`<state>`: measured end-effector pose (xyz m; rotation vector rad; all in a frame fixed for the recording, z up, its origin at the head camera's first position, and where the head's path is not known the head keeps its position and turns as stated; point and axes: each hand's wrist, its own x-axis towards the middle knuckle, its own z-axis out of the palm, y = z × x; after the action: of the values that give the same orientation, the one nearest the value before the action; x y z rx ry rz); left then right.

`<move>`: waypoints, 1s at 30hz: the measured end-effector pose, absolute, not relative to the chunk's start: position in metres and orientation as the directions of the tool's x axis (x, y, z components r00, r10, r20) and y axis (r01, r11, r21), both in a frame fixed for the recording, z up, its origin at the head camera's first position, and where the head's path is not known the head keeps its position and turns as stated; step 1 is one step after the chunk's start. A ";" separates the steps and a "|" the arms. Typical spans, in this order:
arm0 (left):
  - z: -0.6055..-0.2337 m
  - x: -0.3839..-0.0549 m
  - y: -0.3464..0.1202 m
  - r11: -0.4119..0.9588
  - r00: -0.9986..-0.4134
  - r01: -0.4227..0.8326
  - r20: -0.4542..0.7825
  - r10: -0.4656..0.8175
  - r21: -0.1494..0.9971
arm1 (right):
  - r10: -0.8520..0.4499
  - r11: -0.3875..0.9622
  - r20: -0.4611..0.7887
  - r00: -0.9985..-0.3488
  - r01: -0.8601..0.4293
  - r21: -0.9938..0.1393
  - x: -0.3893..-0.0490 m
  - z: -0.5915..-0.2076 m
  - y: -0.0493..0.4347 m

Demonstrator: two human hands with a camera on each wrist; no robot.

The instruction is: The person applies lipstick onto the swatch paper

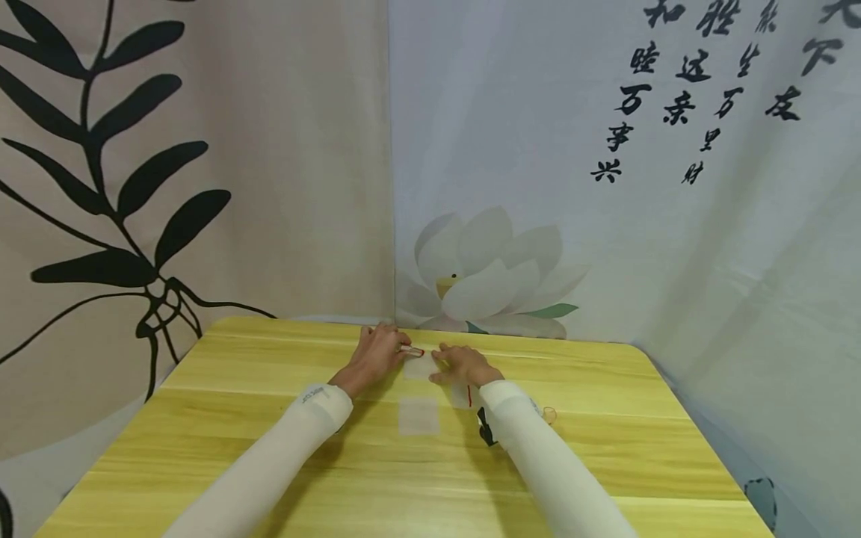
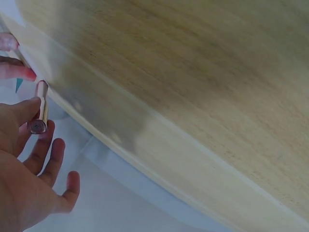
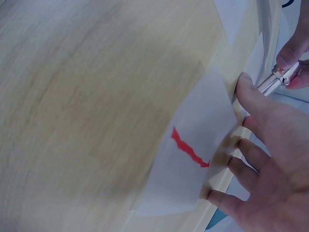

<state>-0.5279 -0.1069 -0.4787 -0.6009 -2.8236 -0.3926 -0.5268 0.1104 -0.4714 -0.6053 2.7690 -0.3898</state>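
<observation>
My left hand (image 1: 378, 350) pinches a slim, shiny lipstick tube (image 2: 42, 104) between thumb and fingers, near the table's far edge. The tube's red end points right, over a small white sheet of paper (image 1: 418, 368). My right hand (image 1: 466, 365) lies just right of that tip, its fingers spread. In the right wrist view its thumb (image 3: 246, 89) overlaps the tube, and the other fingertips rest along the far edge of a second sheet (image 3: 169, 188). This sheet bears a wavy red stroke (image 3: 189, 149). In the head view the right hand and sleeve partly cover it.
Nearer the body, a third pale square sheet (image 1: 418, 416) lies on the wood-grain table (image 1: 377, 478). A small black object (image 1: 486, 427) shows beside the right sleeve, with a thin loop (image 1: 549, 415) on that sleeve's other side. A printed cloth (image 1: 525, 149) hangs behind the table.
</observation>
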 end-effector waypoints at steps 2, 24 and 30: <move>-0.478 -0.527 -0.107 0.880 -0.890 0.424 0.274 0.363 0.211 | -0.439 0.877 -0.211 -0.873 -0.365 -0.313 -0.526 -0.470 0.110; -0.479 -0.521 -0.108 0.874 -0.863 0.466 0.291 0.413 0.142 | -0.423 0.883 -0.228 -0.877 -0.342 -0.323 -0.524 -0.472 0.109; -0.478 -0.518 -0.109 0.866 -0.857 0.478 0.294 0.424 0.146 | -0.425 0.883 -0.224 -0.877 -0.348 -0.315 -0.522 -0.470 0.108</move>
<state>-0.5181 -0.1087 -0.4778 -0.6855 -2.7867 -0.3128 -0.5223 0.1085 -0.4700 -0.5803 2.7641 -0.3860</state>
